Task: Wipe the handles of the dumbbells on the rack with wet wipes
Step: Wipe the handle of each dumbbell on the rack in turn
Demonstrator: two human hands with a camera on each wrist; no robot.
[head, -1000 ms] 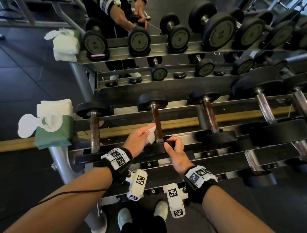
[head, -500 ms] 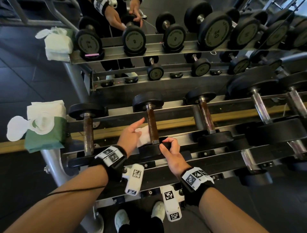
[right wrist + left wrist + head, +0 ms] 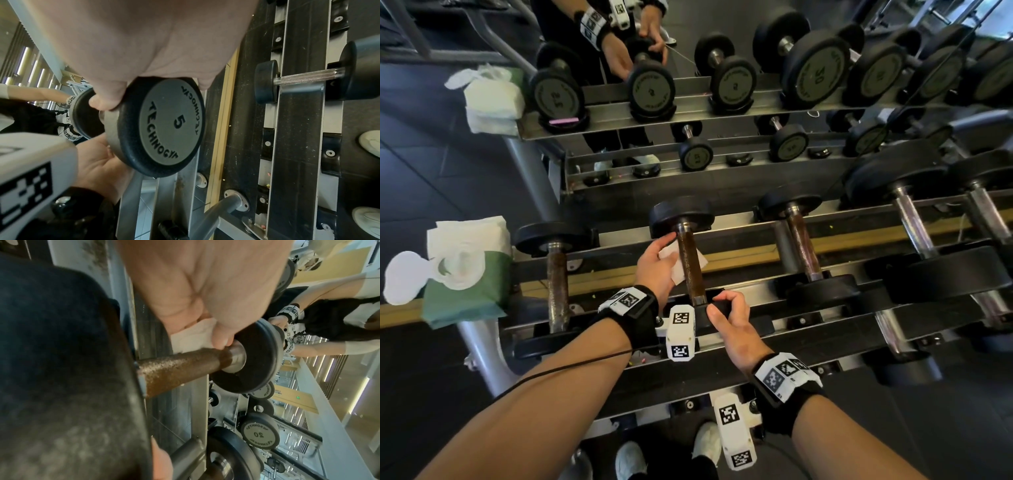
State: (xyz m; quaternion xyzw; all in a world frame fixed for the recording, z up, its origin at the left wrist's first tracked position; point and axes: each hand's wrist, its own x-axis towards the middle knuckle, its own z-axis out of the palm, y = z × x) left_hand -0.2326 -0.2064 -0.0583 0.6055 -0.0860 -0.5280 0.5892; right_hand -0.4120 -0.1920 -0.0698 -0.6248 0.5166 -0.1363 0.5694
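left hand [image 3: 205,293]: a white wipe [image 3: 191,339] is pressed against the rusty dumbbell handle [image 3: 180,368] | thumb is set near the steel collar | black end disc [image 3: 257,356] is seen beyond

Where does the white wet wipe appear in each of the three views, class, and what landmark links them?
Head: wet wipe at centre, in the left hand, behind the rusty handle.
Left wrist: wipe centre, under the thumb, above the handle.
Right wrist: not in it.
Shared landmark: the 5 dumbbell's near end, held by the right hand.
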